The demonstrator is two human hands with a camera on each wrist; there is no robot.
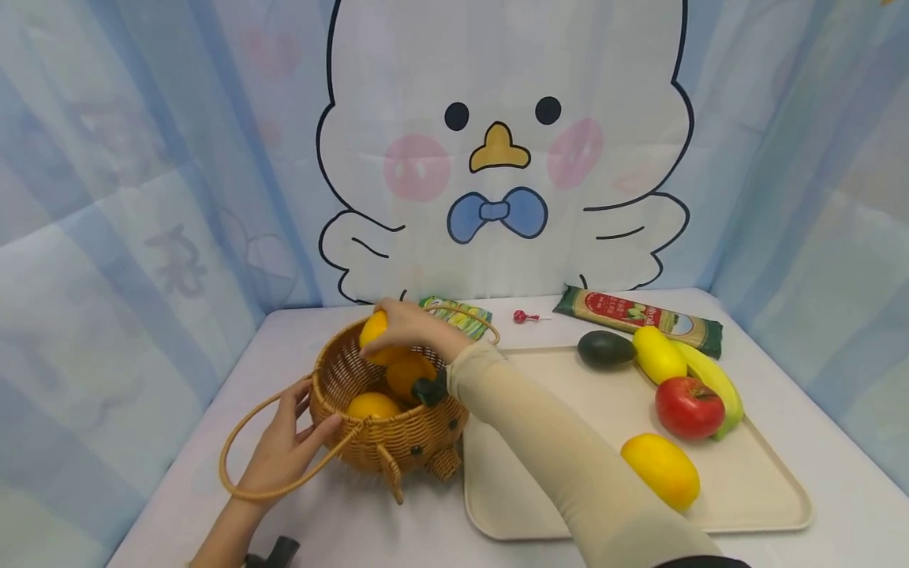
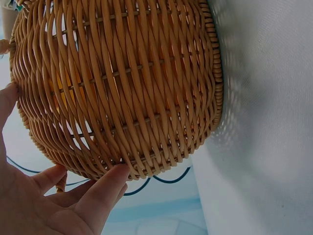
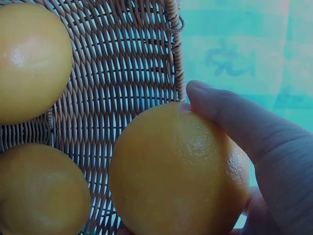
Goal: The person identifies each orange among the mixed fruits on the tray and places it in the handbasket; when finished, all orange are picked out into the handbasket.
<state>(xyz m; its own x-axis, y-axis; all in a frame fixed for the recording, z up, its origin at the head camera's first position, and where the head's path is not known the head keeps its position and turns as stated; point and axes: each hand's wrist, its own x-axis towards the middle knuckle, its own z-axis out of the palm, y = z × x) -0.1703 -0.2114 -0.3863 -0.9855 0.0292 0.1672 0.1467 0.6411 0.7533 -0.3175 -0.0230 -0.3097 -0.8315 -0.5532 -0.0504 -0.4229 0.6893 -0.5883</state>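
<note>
My right hand (image 1: 408,323) grips a round orange (image 3: 176,171) over the mouth of a wicker basket (image 1: 398,438); its thumb lies along the fruit's skin in the right wrist view. Two more oranges (image 1: 372,405) sit inside the basket, and both also show at the left of the right wrist view. My left hand (image 1: 280,442) rests against the basket's outer left side, its fingers spread and touching the weave (image 2: 122,93). One loop of the basket's handle (image 1: 234,426) hangs around the left wrist. The other loop leans toward the back, partly behind the right hand.
A cream tray (image 1: 525,473) right of the basket bears an avocado (image 1: 605,349), a lemon (image 1: 659,355), bananas (image 1: 713,383), a tomato (image 1: 689,407) and a mango (image 1: 660,471). Behind lie a green packet (image 1: 461,315), a lollipop (image 1: 521,316) and a long food package (image 1: 639,315). Curtains enclose the table.
</note>
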